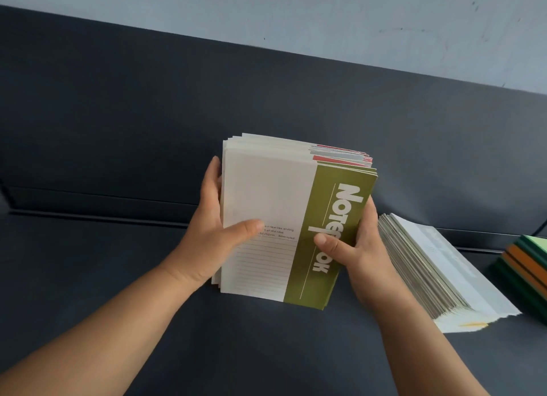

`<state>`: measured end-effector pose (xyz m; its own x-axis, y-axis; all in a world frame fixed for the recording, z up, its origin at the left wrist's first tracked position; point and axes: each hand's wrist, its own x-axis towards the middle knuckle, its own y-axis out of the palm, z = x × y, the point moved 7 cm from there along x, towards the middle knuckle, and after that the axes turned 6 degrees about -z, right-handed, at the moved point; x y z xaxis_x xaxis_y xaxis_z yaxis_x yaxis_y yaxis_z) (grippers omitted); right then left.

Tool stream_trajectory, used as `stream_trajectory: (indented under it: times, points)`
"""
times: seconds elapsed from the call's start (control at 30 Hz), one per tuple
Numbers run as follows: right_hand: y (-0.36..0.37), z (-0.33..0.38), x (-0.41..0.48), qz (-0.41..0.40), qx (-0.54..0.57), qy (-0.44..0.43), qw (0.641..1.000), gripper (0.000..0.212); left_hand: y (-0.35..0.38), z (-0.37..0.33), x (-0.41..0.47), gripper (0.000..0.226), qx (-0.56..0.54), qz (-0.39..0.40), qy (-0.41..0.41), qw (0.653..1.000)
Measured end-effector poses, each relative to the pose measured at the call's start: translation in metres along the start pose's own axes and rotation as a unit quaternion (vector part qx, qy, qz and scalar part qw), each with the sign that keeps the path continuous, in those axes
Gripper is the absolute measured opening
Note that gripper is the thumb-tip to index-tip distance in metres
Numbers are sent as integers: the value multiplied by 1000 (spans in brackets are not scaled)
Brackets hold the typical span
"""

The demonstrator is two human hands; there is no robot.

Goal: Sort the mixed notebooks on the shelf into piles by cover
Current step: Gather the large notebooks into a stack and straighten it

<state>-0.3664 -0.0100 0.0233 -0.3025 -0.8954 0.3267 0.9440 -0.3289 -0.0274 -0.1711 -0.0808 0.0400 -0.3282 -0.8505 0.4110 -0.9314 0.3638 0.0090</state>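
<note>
A: Status of the notebook stack [281,148]?
B: Held between both hands, mid-frame, over the dark shelf [118,292]. Tilted up toward the camera, near edge low. Contact between that edge and the shelf can't be told.
A: Top cover?
B: Top notebook [266,194] is seen face on: white panel, ruled lines printed low, olive band [328,206] down the right side. "Notebook" is printed on the band in white, partly covered by a thumb. Red and grey covers [337,156] are seen peeking out at the stack's far right corner.
A: Hands?
B: Left hand [207,235] is wrapped round the stack's left edge, thumb laid on the white panel, fingers hidden behind. Right hand [361,241] is clamped on the right edge, thumb pressed on the olive band, fingers curled behind.
A: Other piles?
B: Second pile [444,256] is laid flat on the shelf just right of the right hand. White cover on top, grey page edges turned toward the stack, yellow mark at its near corner. Third pile [527,259], green and orange covers, is set further right, a strip of shelf between the two. It is cut off by the frame edge.
A: Background?
B: Dark back panel [207,99] is seen behind the shelf, pale wall [296,16] above it.
</note>
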Motion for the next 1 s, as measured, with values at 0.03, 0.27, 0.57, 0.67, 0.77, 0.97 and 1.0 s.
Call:
stream_trajectory:
  times: [0.03, 0.27, 0.57, 0.67, 0.77, 0.97, 1.0]
  points:
    - [1, -1, 1, 2, 3, 1, 1000, 104, 1, 1, 1, 105, -5, 5, -10, 1000]
    - [1, -5, 1, -8, 21, 1, 1000, 97, 1, 4, -6, 94, -31, 15, -33, 999]
    - [5, -8, 0, 14, 51, 29, 998, 87, 1, 16, 3, 80, -50, 16, -105, 993]
    - [2, -13, -1, -21, 32, 34, 999, 67, -1, 21, 5, 60, -37, -25, -143, 989]
    - [-3, -18, -2, -57, 15, 56, 997, 40, -2, 24, 2, 56, -31, -41, -158, 986]
    - [-6, -11, -1, -93, -2, 47, 995, 32, -3, 18, -2, 46, -15, -59, -138, 989]
    - [-6, -12, 0, -92, -5, 44, 995, 32, -4, 17, -1, 46, -8, -54, -136, 989]
